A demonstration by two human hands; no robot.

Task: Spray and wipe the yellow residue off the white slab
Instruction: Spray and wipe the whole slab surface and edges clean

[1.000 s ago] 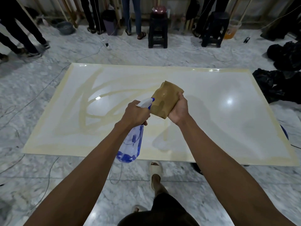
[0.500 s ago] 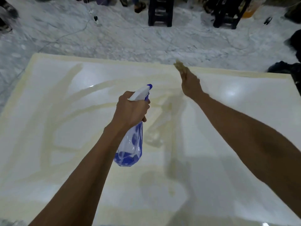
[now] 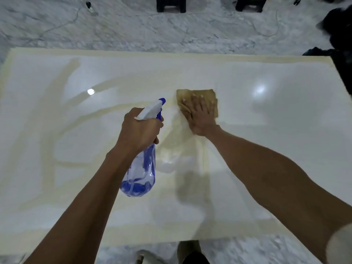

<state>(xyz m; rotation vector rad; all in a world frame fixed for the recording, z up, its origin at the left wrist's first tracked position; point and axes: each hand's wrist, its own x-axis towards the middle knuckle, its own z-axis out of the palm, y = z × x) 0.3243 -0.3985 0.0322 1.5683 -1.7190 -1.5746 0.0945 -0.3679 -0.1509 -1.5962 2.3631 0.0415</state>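
Note:
A large white slab [image 3: 276, 149] lies flat on the floor, with yellow residue [image 3: 62, 82] in broad streaks over its left half and along its borders. My left hand [image 3: 140, 130] grips a clear spray bottle [image 3: 142, 172] with blue liquid and a white and blue head, held above the slab's middle. My right hand [image 3: 202, 115] presses flat, fingers spread, on a tan cloth [image 3: 198, 93] that lies on the slab near its centre, just right of the bottle's nozzle.
Grey marbled floor [image 3: 133, 31] surrounds the slab. Black stool legs [image 3: 170, 5] stand at the far edge, a second pair [image 3: 248, 5] to the right. Dark bags [image 3: 341, 54] lie past the slab's right corner. Thin cables [image 3: 76, 14] cross the floor. My foot [image 3: 190, 252] is at the near edge.
The view dipped closer over the slab. My right hand went from holding the cloth up by the nozzle, reached far across the slab, and now presses the cloth flat nearer the centre.

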